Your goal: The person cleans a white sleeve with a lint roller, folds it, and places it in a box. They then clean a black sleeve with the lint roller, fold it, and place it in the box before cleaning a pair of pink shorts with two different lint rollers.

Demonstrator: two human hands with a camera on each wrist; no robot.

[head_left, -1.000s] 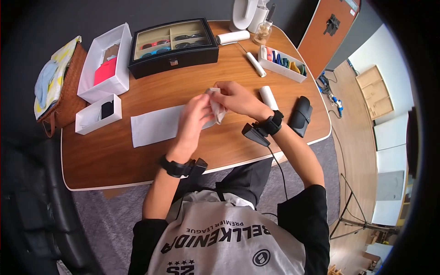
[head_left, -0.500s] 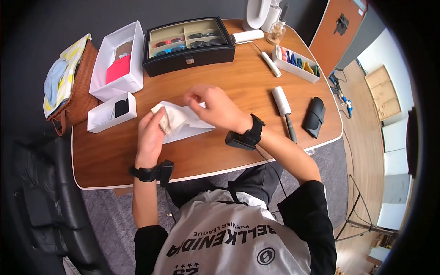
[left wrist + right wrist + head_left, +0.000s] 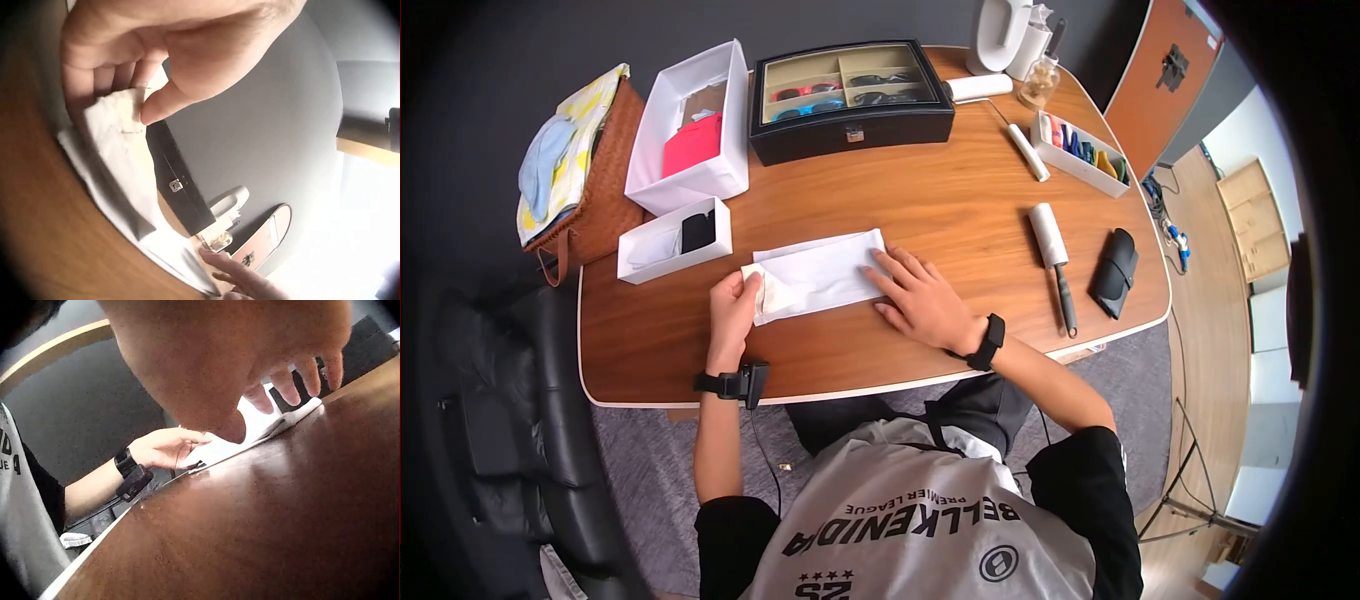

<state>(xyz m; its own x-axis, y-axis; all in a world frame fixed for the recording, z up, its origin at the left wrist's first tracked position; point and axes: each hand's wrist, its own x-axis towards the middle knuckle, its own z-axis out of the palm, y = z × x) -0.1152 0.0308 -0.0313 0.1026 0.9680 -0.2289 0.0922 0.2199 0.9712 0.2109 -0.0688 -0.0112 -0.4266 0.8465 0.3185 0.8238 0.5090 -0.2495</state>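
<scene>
Across the brown wooden counter (image 3: pixel 960 200) lies a white rectangular cloth (image 3: pixel 830 270). Left hand (image 3: pixel 735 308), grip narrow, pinches a soft cream fabric piece (image 3: pixel 128 150) at its left end; right hand (image 3: pixel 925 308), fingers spread, at its right!

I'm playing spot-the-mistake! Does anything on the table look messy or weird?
Nothing looks spilled or broken. Only the cream fabric stands out a little: the left hand pinches it at one end of the white cloth, and it looks folded and rumpled there.
</scene>
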